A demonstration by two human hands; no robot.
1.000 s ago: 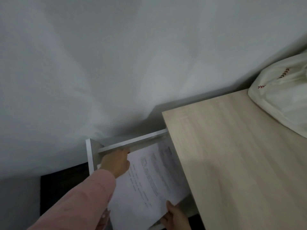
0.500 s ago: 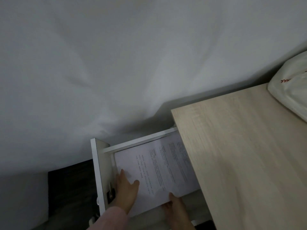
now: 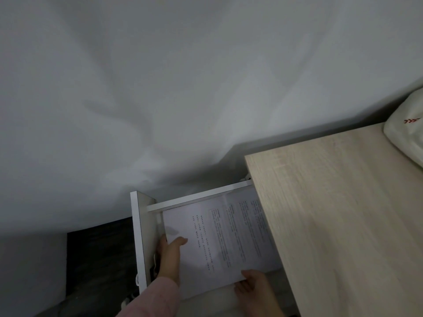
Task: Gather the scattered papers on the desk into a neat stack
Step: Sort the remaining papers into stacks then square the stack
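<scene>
A stack of white printed papers (image 3: 219, 239) lies flat inside an open white drawer (image 3: 139, 236) under the left end of the light wood desk (image 3: 338, 213). My left hand (image 3: 170, 255), in a pink sleeve, grips the stack's left edge with the thumb on top. At the stack's near edge, my right hand (image 3: 254, 288) holds it with the thumb over the sheet. The desk top hides the stack's right part.
A white cloth bag (image 3: 407, 136) with red stitching lies on the desk's far right. A pale wall stands behind. Dark floor (image 3: 98, 255) shows left of the drawer front.
The papers went from tilted above the drawer to flat inside it. My left hand slid from the far corner to the stack's left edge.
</scene>
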